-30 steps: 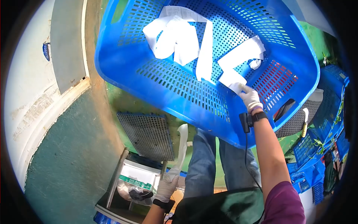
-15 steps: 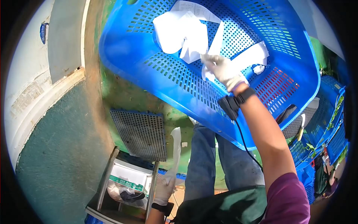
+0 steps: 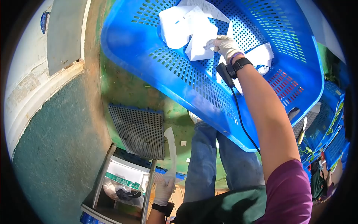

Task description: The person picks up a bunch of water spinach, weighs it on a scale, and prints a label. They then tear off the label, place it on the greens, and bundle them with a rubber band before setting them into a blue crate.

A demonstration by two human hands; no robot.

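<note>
A large blue plastic basket (image 3: 209, 102) with slotted walls holds loose white paper (image 3: 175, 30), some of it printed. My right hand (image 3: 226, 46), in a white glove, is inside the basket, its fingers pinched at the edge of a white paper sheet (image 3: 201, 43). Another piece of paper (image 3: 261, 55) lies under and beyond the wrist. Low in the view, my gloved left hand (image 3: 163, 191) grips a long white strip (image 3: 171, 149) that stands up from the fist. Both wrists wear black straps, and a cable runs from the right one.
A grey perforated mat (image 3: 138, 130) lies on the green floor, with a metal-framed stool or rack (image 3: 149, 186) below it holding a white box and plastic bag. A wall (image 3: 52, 130) curves along the left. More blue crates (image 3: 328, 123) with green leaves stand at right.
My right hand has moved up, away from the near wall of the basket, to the edge of the paper sheet. My left hand still holds the strip, nearly in place.
</note>
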